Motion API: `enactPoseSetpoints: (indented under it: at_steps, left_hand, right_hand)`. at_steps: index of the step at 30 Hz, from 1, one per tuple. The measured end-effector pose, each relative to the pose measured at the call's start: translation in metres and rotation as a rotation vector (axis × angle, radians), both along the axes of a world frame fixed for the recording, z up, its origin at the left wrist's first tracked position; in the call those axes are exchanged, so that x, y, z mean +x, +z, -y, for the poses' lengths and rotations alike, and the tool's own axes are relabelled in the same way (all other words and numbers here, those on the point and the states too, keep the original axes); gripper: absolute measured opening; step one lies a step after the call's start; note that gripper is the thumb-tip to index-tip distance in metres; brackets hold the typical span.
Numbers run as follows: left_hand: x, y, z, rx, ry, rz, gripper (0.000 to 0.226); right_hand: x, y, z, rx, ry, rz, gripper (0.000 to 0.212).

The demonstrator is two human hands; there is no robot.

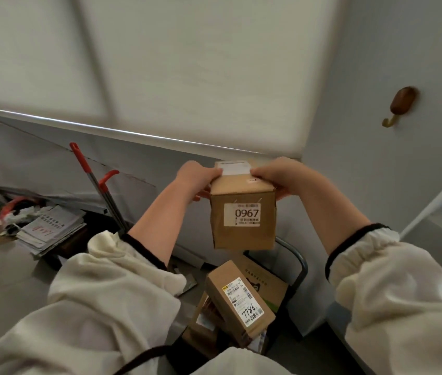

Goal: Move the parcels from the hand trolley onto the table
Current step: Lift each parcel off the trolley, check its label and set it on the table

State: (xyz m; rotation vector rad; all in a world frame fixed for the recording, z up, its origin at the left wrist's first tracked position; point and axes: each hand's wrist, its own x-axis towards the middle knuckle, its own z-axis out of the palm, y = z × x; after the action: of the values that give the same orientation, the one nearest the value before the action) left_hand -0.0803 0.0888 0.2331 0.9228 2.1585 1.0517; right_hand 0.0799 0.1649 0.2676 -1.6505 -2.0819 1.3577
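Grey wall (376,147); box 0967 (242,234) between hands (195,181) (278,177), above trolley (300,263) with parcel 7786 (237,301).

Left hand (196,181): raised ahead of the chest, fingers curled over the upper left edge of a parcel (242,228); thumb seemingly underneath, though blur obscures it. Right hand (278,175): level with the left, gripping the parcel's upper right edge, fingers on top. Left forearm (157,226) and right forearm (330,209): bare, extended forward, converging. Sleeves (111,282): cream, pushed back, dark cuffs showing.
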Motion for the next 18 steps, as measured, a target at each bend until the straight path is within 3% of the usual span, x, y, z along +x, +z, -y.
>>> enactPoseSetpoints:
  at_steps: [3, 7, 12, 15, 18]
  left_hand:
    - [0.003, -0.009, 0.006, -0.028, -0.002, 0.014, 0.030]
    - [0.010, -0.005, 0.015, 0.130, -0.019, -0.020, 0.027]
    - [0.020, 0.007, 0.026, 0.412, -0.194, -0.116, 0.019]
    - [0.030, 0.003, 0.029, 0.452, -0.280, -0.122, 0.041]
    - [0.030, -0.009, 0.028, 0.278, -0.195, -0.031, 0.092]
  right_hand:
    - [0.002, -0.011, 0.000, -0.069, 0.026, -0.022, 0.029]
    - [0.010, -0.021, -0.007, -0.083, -0.052, -0.136, 0.027]
    - [0.037, -0.041, -0.016, -0.388, -0.219, -0.654, 0.012]
    - [0.046, -0.065, -0.010, -0.483, -0.238, -0.878, 0.016]
    - [0.047, -0.088, 0.000, -0.487, -0.322, -1.051, 0.026]
